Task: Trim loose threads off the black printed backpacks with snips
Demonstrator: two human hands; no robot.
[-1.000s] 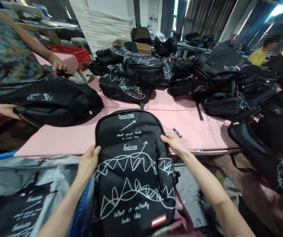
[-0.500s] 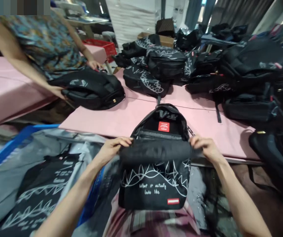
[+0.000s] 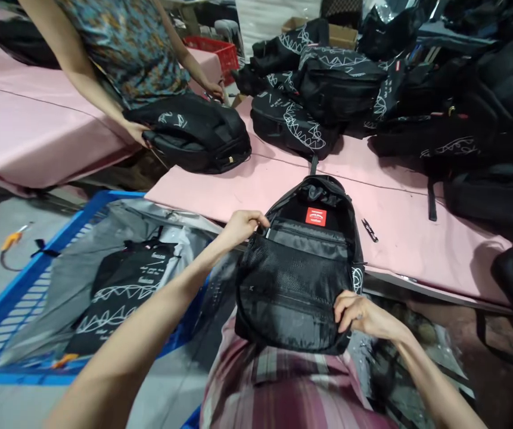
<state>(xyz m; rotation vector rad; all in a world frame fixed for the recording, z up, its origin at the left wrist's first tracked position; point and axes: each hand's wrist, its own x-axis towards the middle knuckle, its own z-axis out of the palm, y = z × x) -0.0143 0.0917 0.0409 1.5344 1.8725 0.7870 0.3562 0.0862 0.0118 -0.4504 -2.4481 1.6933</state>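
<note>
A black backpack (image 3: 294, 268) lies unzipped before me, half on my lap and half against the pink table's edge. Its front panel is folded down, showing mesh and zipped pockets inside and a red label (image 3: 316, 217) on the back lining. My left hand (image 3: 247, 226) pinches the bag's upper left edge near the zipper. Lower down on the right, my right hand (image 3: 357, 313) has its fingers curled over the edge of the folded panel. A pair of small black thread snips (image 3: 369, 230) rests on the table just right of the bag.
Several black backpacks (image 3: 341, 83) with white line prints are piled along the back and right of the pink table (image 3: 220, 193). A co-worker's hands touch another backpack (image 3: 198, 134) at the left. A blue crate (image 3: 19, 298) holding a printed bag stands at lower left.
The front panel has dropped open toward me, baring the inner pockets. My right hand has moved down along its edge; my left stays by the upper left side. The view has shifted.
</note>
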